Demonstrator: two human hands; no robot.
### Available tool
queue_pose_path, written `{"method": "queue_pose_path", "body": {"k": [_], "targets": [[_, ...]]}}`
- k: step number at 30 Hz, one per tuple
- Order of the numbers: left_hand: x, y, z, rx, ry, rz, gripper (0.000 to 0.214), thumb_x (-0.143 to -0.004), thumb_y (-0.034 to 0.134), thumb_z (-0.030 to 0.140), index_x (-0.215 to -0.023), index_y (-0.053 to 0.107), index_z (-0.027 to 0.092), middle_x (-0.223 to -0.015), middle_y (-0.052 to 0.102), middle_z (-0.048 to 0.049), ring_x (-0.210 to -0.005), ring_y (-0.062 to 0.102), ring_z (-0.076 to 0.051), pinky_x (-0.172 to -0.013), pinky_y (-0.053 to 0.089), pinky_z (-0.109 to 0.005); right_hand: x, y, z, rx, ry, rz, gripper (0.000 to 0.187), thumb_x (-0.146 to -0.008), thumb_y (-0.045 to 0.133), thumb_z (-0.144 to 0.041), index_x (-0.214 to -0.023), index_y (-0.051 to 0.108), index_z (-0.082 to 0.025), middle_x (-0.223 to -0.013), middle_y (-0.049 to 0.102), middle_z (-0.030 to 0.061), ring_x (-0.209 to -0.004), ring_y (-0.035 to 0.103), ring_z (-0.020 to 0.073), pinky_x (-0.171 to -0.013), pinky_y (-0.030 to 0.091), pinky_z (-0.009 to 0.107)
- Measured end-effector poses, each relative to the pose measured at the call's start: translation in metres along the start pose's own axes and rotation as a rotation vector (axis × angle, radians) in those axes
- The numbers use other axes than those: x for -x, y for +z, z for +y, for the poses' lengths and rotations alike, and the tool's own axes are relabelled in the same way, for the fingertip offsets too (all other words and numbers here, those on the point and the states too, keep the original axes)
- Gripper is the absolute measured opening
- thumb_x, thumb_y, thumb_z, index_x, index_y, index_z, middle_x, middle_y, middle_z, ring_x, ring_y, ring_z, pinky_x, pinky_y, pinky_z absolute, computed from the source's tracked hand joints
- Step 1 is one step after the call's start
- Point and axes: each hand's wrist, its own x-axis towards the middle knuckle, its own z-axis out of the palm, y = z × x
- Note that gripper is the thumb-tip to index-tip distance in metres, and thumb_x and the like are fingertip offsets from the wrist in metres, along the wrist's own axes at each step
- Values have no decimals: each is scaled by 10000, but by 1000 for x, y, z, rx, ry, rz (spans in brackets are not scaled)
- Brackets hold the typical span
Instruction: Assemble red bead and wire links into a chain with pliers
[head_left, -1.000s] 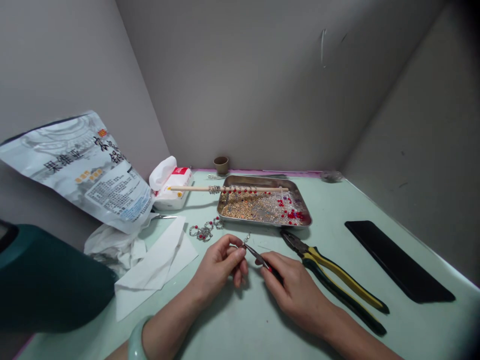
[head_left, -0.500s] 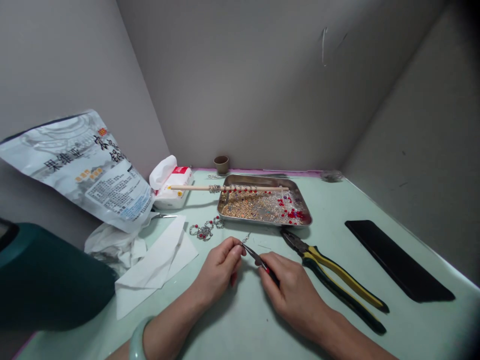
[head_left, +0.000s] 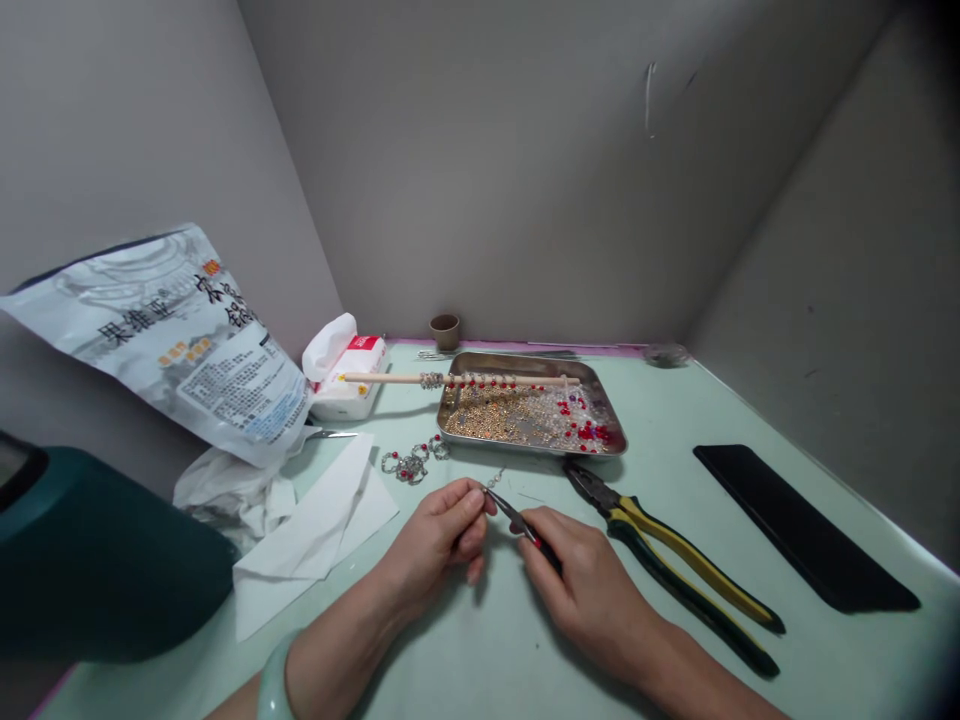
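Left hand (head_left: 441,535): curled, pinching a small silver chain link (head_left: 493,480) between thumb and forefinger.
Right hand (head_left: 583,588): palm down, gripping slim dark pliers (head_left: 517,518), tips at that link.

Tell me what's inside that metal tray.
The tray holds small gold and silver beads, red ones at right. A wooden stick lies across its back. Beads hide its floor.
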Motion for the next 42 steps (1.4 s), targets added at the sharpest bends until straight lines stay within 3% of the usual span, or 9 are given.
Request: {"method": "queue_pose_path", "body": {"k": [10,22,33,42], "targets": [[0,4,1,-10,2,14,235,-889,498,372,-807,532,154,-471,340,86,-380,226,-47,-389,371,-177,-1,-5,-4,-58,46,-29,154,-924,422,-185,-809,524,-183,-762,593,25,-680,529,155,-627,373,267],[1,5,-2,-494,127,170,246,-903,458,418,-820,483,188,-480,428,70,-433,359,-68,-441,309,-177,2,-1,-5,-5,48,-7,155,-923,401,-187,-823,519,-178,-750,577,36,-670,524,164,-625,379,275],[2,6,-1,-119,56,68,288,-870,509,437,-752,482,175,-445,349,91,-344,298,-52,-353,318,-166,3,6,-3,-2,-3,34,156,-911,399,-182,-822,527,-177,-734,573,42,-654,522,162,-613,381,268],[3,-3,7,175,-88,-134,256,-856,548,355,-693,494,165,-389,273,109,-312,146,-32,-309,327,-162,-1,-5,-6,-204,39,-75,196,-922,405,-209,-862,586,-168,-740,603,23,-661,529,144,-627,392,251]]}}
